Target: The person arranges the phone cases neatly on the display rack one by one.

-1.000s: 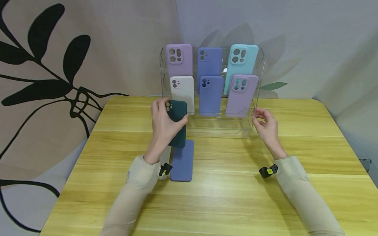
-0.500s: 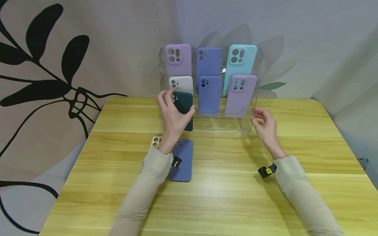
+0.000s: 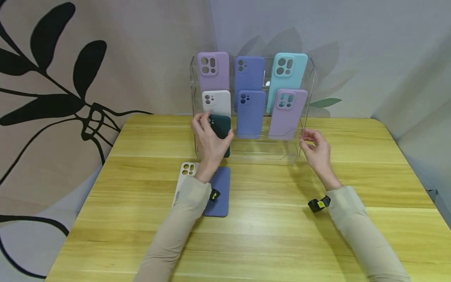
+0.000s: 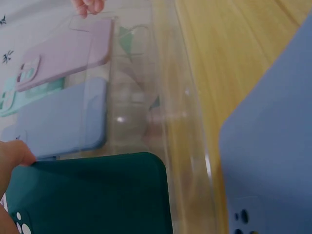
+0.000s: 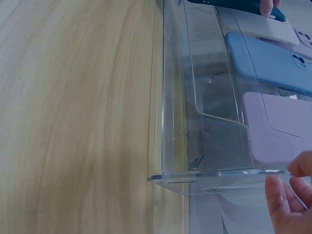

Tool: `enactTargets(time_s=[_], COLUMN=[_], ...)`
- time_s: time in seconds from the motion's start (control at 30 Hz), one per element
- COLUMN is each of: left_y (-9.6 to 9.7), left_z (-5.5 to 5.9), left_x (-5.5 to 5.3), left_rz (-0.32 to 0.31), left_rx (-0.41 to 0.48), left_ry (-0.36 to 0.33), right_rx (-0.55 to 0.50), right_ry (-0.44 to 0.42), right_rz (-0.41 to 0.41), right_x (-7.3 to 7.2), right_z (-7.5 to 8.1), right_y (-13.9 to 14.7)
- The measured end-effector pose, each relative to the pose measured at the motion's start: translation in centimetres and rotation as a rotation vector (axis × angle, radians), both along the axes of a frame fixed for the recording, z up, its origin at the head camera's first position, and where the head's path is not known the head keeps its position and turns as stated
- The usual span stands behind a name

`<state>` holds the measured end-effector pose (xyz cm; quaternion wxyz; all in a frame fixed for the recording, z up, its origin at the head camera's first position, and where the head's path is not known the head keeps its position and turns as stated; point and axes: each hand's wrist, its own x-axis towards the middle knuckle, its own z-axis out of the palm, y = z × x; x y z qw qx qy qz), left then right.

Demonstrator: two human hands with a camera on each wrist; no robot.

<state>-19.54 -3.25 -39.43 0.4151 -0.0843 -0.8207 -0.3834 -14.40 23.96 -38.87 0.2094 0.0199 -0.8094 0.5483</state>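
My left hand [image 3: 210,141] grips a dark green phone case [image 3: 221,127] by its sides, thumb on the right edge, at the front left of a clear acrylic stand [image 3: 262,157]. Behind that case stands a white phone case [image 3: 222,102]. In the left wrist view the green phone case [image 4: 97,195] lies along the stand's lowest tier. My right hand [image 3: 317,150] pinches the stand's right side edge; the right wrist view has the thumb and fingers [image 5: 278,195] on either side of the clear panel.
Blue cases [image 3: 251,113], purple cases [image 3: 287,117] and a turquoise case [image 3: 290,64] lean in the stand's upper tiers. A blue case [image 3: 221,196] and a white case [image 3: 183,176] lie on the wooden table [image 3: 275,235], partly under my left forearm. A wall stands behind.
My left hand has carried the dark green case up and right from above the table cases into the stand's front tier, then slightly lower. My right hand has stayed at the stand's edge.
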Motion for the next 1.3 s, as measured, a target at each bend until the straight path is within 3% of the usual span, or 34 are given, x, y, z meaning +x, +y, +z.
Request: enactTargets(time_s=[0.3,0.7,1.1,1.3], left_y=[0.2,0.9,1.3,0.6], left_z=[-0.3,-1.0,-1.2,-0.9], left_x=[0.1,0.7,0.9,1.2], left_rz=[0.052,0.135,0.158,0.143], left_rx=[0.024,-0.023,-0.025,-0.093], left_ry=[-0.053,-0.115,-0.208,-0.217], right_rx=[0.004,0.027,0.025,0.002], right_ry=[0.005,0.019,0.029,0.033], right_rz=[-0.004,-0.009,-0.011,-0.003], right_x=[0.0,0.0,0.0,-1.0], right_z=[0.0,-0.1,-0.2,-1.9], right_y=[0.0,0.0,0.0,1.0])
